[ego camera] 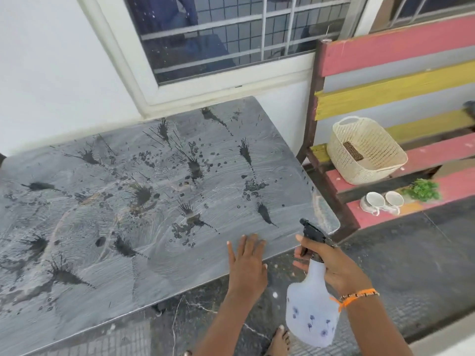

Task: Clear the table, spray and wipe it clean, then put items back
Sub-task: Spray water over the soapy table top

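Observation:
The grey table (77,278) fills the left and middle of the view, its dusty top marked with many dark wet spray splashes. My right hand (334,265) grips a translucent white spray bottle (312,312) by its neck and black trigger head, just off the table's near right corner, nozzle pointing over the table. My left hand (248,260) rests flat with straight fingers on the table's near edge, beside the bottle.
A pink and yellow slatted bench (401,47) stands right of the table. On it sit a cream woven basket (367,150), two white cups (383,201) and a small green plant (422,190). A barred window (231,34) is behind the table. My bare foot (279,341) stands on dark floor.

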`<move>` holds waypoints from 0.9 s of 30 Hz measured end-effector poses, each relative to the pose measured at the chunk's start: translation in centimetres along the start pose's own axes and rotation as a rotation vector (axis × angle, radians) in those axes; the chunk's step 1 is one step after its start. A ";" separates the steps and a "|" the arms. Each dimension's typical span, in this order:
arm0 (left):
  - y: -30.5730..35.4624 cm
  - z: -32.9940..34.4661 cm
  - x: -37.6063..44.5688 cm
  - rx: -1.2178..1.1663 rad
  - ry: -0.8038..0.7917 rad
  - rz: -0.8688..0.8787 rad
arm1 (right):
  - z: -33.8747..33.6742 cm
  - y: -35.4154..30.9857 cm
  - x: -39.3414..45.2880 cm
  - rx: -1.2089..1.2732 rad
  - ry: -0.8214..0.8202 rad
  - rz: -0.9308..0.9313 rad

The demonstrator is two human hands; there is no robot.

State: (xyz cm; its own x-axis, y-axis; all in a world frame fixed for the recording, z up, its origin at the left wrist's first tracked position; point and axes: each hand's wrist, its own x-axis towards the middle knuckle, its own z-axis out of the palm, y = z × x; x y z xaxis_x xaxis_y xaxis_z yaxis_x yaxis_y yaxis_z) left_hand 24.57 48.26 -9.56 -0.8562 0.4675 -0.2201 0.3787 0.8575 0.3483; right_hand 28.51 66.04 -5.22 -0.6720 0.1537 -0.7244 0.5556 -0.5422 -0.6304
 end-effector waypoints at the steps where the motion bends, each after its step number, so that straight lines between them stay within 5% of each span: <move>1: 0.8 0.1 0.7 -0.007 -0.005 0.005 | -0.5 -1.0 0.1 -0.023 -0.021 -0.025; 13: 5.6 -2.8 12.1 -0.049 -0.015 0.011 | 1.6 -12.6 6.7 -0.428 0.042 -0.181; 20: 6.2 -4.5 17.1 0.006 -0.088 -0.055 | -0.7 -16.5 9.4 -0.341 0.060 -0.234; 27: 10.7 -6.0 21.6 -0.484 -0.163 -0.001 | -5.9 -22.9 10.8 -0.207 0.212 -0.431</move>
State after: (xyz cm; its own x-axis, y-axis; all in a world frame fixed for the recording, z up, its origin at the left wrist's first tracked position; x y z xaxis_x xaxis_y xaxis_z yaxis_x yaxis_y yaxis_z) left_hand 8.06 66.26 -5.15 -0.7759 0.5271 -0.3467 0.1382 0.6783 0.7217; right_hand 11.41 84.97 -0.26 -0.7590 0.5027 -0.4138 0.3496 -0.2216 -0.9103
